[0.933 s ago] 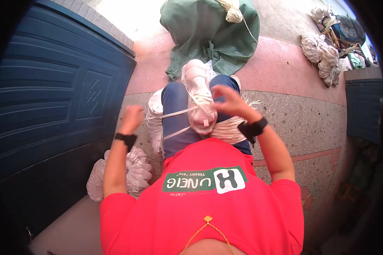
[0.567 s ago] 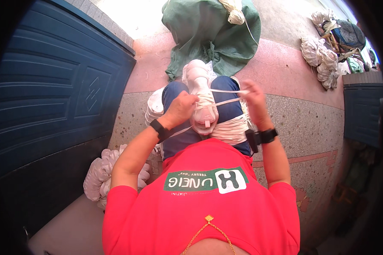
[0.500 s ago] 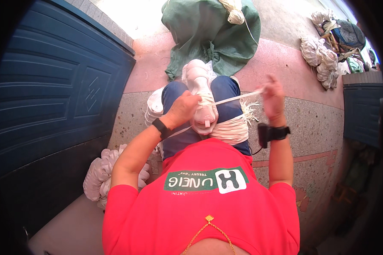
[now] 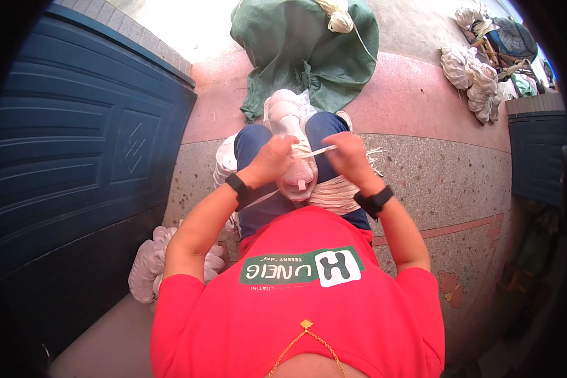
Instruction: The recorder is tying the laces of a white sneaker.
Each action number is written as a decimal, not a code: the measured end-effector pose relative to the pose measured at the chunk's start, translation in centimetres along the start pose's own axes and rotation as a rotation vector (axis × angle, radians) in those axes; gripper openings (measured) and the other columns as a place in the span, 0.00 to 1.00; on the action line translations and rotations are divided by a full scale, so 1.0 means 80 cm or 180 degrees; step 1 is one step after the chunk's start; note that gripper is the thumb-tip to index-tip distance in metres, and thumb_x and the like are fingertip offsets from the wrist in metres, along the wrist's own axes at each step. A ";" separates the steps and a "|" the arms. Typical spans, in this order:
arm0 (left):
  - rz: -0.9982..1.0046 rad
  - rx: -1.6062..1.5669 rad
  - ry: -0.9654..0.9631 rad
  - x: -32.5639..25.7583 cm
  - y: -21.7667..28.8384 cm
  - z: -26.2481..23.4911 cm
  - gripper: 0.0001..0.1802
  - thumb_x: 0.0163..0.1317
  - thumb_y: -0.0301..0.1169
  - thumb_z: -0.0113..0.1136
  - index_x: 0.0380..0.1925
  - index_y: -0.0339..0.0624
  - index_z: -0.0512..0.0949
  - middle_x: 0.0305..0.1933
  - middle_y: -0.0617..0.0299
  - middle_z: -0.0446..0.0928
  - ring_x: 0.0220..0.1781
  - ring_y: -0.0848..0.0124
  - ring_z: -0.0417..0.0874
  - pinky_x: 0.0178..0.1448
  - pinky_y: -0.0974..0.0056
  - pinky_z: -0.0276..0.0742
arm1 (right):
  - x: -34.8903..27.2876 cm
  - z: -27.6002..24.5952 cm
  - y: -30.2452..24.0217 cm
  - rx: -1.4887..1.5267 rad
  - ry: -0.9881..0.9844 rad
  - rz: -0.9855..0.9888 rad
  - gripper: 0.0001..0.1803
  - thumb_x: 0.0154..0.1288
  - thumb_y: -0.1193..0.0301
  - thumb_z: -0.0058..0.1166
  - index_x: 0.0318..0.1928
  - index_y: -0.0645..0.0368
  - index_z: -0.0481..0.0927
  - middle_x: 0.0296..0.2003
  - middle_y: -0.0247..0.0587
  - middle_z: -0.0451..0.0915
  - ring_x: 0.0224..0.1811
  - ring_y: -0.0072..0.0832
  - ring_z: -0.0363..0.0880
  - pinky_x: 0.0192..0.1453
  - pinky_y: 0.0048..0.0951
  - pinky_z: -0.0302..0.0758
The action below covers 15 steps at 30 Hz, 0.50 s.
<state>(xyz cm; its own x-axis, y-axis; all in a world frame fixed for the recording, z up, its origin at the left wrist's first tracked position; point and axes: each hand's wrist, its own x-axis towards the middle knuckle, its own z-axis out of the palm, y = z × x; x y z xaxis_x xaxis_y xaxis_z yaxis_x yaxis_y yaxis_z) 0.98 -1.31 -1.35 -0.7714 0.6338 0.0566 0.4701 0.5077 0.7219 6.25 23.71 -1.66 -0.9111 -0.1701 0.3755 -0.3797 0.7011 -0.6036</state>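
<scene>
While the right hand [image 4: 349, 157] was out wide half a second ago, it now sits close by the left hand [image 4: 272, 160]; both pinch a white cord [image 4: 318, 151] over the white bundle [image 4: 293, 148] on the lap. Fingertips and knot hidden.

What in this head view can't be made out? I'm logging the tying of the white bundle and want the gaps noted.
- Knot on the white bundle: covered by the left hand and right hand.
- Where the white strip ends: hidden inside the fingers.
- Contents of the green sack: closed cloth hides them.
- Heap of bundles at top right: too small, bent by the rim.
- Pale bundles at lower left: partly behind the arm.
</scene>
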 end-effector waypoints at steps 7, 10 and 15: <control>-0.0153 -0.0251 -0.0380 0.001 -0.003 -0.019 0.17 0.55 0.24 0.60 0.47 0.37 0.80 0.35 0.54 0.80 0.37 0.57 0.79 0.44 0.57 0.77 | -0.006 0.040 -0.020 -0.0589 -0.0669 -0.0485 0.07 0.58 0.70 0.56 0.37 0.52 0.82 0.32 0.37 0.80 0.40 0.37 0.80 0.51 0.41 0.72; -0.0048 -0.0141 -0.0347 -0.009 -0.017 -0.006 0.18 0.56 0.26 0.60 0.48 0.38 0.80 0.36 0.52 0.81 0.39 0.56 0.80 0.46 0.55 0.77 | -0.008 0.044 -0.013 -0.0731 -0.0782 -0.0571 0.05 0.57 0.69 0.56 0.35 0.51 0.81 0.29 0.35 0.80 0.38 0.35 0.79 0.49 0.40 0.71; -0.0807 -0.1025 -0.0517 -0.006 -0.009 -0.005 0.17 0.60 0.26 0.61 0.50 0.36 0.80 0.34 0.55 0.81 0.36 0.65 0.81 0.43 0.61 0.78 | -0.010 0.033 -0.006 -0.0880 -0.0521 -0.0534 0.02 0.56 0.69 0.56 0.31 0.48 0.80 0.24 0.30 0.78 0.33 0.31 0.79 0.47 0.39 0.69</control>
<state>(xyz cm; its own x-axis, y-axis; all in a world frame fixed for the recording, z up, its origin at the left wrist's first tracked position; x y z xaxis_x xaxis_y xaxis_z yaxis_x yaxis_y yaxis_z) 0.81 -2.21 -1.65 -0.7555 0.6093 -0.2406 0.0972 0.4675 0.8786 6.76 21.71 -3.56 -0.8618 -0.3918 0.3221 -0.4888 0.8109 -0.3216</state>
